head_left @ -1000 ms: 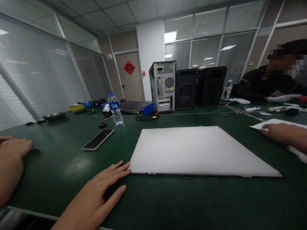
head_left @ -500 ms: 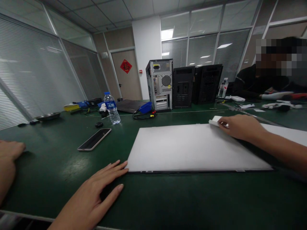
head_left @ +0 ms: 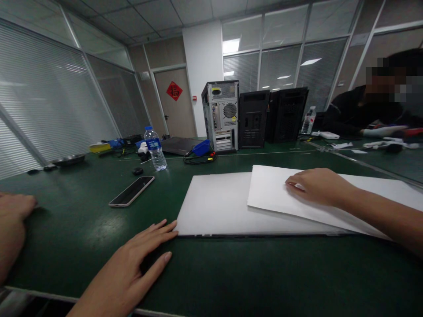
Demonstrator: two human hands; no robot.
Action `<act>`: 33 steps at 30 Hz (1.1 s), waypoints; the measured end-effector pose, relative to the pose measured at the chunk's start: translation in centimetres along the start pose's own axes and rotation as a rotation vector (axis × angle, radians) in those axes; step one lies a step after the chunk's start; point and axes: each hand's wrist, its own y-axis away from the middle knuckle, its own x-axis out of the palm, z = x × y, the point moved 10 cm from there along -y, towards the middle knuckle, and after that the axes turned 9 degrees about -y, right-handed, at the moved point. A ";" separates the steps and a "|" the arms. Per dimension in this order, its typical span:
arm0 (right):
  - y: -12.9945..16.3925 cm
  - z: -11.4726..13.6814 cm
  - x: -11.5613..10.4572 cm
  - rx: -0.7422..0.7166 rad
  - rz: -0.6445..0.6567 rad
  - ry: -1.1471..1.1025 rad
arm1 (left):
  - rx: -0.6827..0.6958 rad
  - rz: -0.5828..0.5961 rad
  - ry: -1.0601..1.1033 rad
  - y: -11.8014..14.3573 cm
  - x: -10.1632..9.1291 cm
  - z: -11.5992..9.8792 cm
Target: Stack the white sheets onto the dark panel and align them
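Observation:
On the table lies a white rectangular panel (head_left: pixel 214 202) with a thin dark rim along its near edge. My left hand (head_left: pixel 132 259) rests flat on the table, fingers spread, its fingertips touching the panel's near left corner. A stiff-looking white sheet (head_left: pixel 264 189) lies askew over the panel's right part and reaches past it to the right. My right hand (head_left: pixel 317 187) is on top of this sheet with its fingers curled and pinched together on it; the exact grip under the fingertips is partly hidden.
Left of the panel are a phone (head_left: pixel 132 191), a black cap-like piece (head_left: pixel 137 171) and a water bottle (head_left: pixel 155 149). Computer cases (head_left: pixel 221 116) stand behind. Another person's hand (head_left: pixel 16 207) rests at far left; a co-worker (head_left: pixel 346 110) sits at back right.
The white sheet has come leftward over the panel, covering its right part. My right hand has come slightly lower and nearer. My left hand stays at the panel's corner.

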 end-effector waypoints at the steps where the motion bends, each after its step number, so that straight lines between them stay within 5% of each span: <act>1: 0.0 0.0 0.5 0.008 0.027 0.031 | 0.002 0.003 -0.002 0.0 0.0 0.0; 8: 0.2 4.3 0.0 -0.156 0.039 -0.240 | 0.000 0.010 -0.005 -0.2 -0.1 -0.3; 15: 0.1 1.9 1.4 -0.072 0.114 0.047 | -0.006 0.027 -0.005 -0.3 -0.3 -0.6; 22: 0.4 4.6 1.7 -0.105 0.108 -0.377 | 0.002 0.011 -0.006 -0.2 -0.3 -0.5; 29: 0.2 4.1 2.4 -0.071 0.059 -0.143 | -0.013 0.019 0.016 -0.1 -0.2 -0.3; 33: 0.6 5.4 2.4 -0.064 0.085 -0.265 | -0.013 0.018 0.033 -0.1 -0.2 -0.3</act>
